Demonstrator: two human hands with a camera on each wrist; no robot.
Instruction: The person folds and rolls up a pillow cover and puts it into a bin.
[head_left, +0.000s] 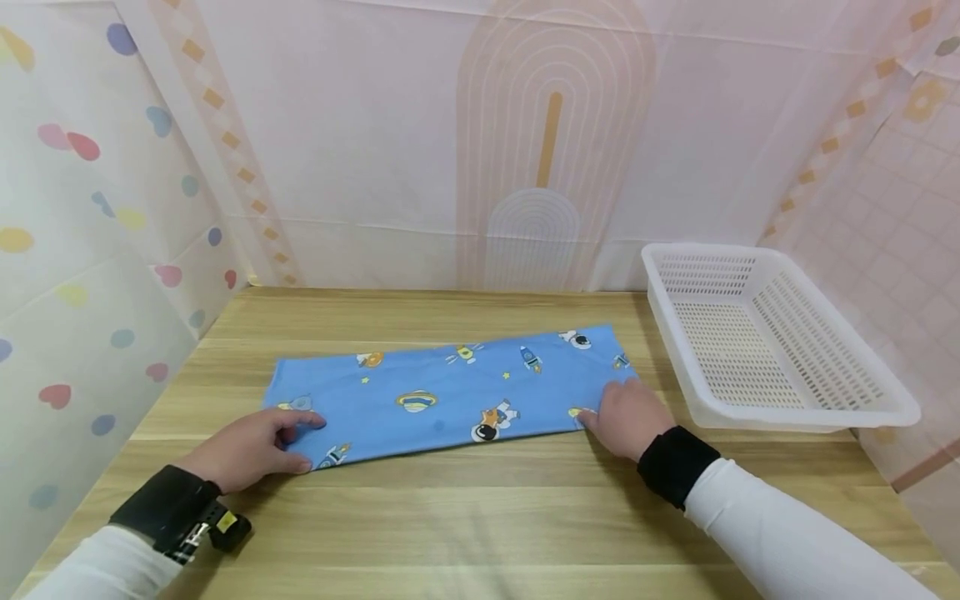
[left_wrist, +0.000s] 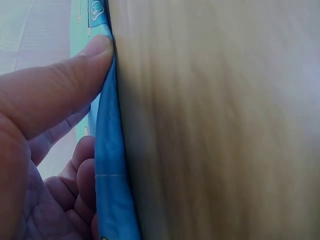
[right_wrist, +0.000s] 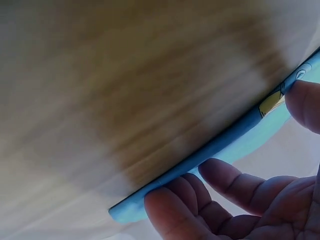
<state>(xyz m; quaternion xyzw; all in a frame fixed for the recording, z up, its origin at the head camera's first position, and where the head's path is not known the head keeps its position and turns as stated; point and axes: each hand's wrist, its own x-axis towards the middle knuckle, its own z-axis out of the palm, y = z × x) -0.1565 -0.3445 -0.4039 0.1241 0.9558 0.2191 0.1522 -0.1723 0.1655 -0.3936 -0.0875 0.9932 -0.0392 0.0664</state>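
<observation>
A long folded blue cloth [head_left: 442, 396], printed with astronauts, rockets and a ringed planet, lies flat and slightly slanted across the wooden table. My left hand [head_left: 251, 446] rests on its left end, thumb at the near corner and index finger stretched over the top. In the left wrist view, the thumb [left_wrist: 95, 55] touches the cloth's folded edge [left_wrist: 111, 170], the other fingers bent beside it. At the right end, my right hand [head_left: 626, 417] lies over the near corner. Its fingertips [right_wrist: 162, 200] touch the cloth's edge [right_wrist: 210, 150] in the right wrist view.
A white plastic basket [head_left: 701, 400] with slotted walls stands at the table's right side, just beyond my right hand. The wooden table [head_left: 465, 517] meets a patterned backdrop [head_left: 360, 167] at the back, with more printed sheets on both sides.
</observation>
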